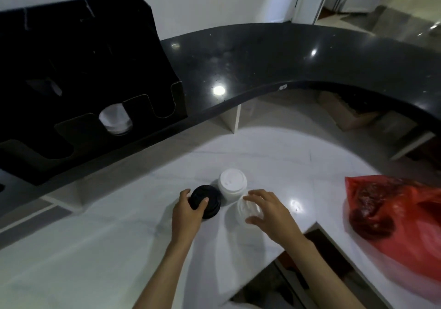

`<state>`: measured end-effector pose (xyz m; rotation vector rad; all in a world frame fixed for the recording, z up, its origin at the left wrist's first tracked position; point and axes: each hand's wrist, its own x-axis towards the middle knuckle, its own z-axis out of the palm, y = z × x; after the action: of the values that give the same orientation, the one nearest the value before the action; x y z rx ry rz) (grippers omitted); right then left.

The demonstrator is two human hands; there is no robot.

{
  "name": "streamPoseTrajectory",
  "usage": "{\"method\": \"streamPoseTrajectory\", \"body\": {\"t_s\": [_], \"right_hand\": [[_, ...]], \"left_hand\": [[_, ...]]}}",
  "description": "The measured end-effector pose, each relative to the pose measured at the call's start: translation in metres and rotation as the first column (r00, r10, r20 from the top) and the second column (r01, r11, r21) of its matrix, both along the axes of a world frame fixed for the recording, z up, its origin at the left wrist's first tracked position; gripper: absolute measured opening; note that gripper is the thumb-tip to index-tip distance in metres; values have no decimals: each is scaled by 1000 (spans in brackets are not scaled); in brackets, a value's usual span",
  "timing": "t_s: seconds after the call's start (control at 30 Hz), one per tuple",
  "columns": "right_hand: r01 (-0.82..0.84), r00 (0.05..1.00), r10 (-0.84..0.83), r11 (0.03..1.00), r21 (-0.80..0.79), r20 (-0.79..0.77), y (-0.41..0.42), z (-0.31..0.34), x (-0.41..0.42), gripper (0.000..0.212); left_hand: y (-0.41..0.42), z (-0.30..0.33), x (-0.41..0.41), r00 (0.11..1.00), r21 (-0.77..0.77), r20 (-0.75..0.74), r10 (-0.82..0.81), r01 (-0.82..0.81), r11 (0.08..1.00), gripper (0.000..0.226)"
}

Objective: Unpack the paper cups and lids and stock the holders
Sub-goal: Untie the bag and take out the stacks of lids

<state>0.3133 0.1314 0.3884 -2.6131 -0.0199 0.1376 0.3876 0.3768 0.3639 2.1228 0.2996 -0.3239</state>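
A stack of black lids (205,201) is gripped by the left hand (188,211) on the white marble counter (107,249), thumb curled over the top and fingers wrapped round the far side. Just beside it, a stack of white lids (232,184) is seen standing upright, touching the black stack. A blurred white cup stack (245,211) is cupped by the right hand (269,211), fingers spread and curved about it; whether it is clamped cannot be told. White cups (116,119) are lodged in one slot of the black holder (78,70) on the dark raised ledge (274,53). A red plastic bag (396,218) is left lying at the right.
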Motion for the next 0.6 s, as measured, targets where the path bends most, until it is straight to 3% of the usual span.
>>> {"method": "streamPoseTrajectory", "body": {"t_s": [0.1,0.2,0.33,0.5,0.6], "right_hand": [[-57,998,56,998,23,9,-3,2,-4,58],[-55,997,52,996,71,52,-17,14,-10,49],[72,990,-79,996,61,118,-49,40,-27,34],[233,960,-241,970,72,144,-114,54,-77,22],[342,921,-350,937,75,170,-158,55,-113,19]], "left_hand": [[-3,8,-3,995,160,61,-84,73,984,64],[-11,24,-10,935,347,231,-268,178,921,55],[-38,50,-18,756,467,406,-514,311,827,37],[-114,65,-32,482,584,437,-760,491,647,22],[-171,70,-45,381,575,437,-815,578,579,23]]}}
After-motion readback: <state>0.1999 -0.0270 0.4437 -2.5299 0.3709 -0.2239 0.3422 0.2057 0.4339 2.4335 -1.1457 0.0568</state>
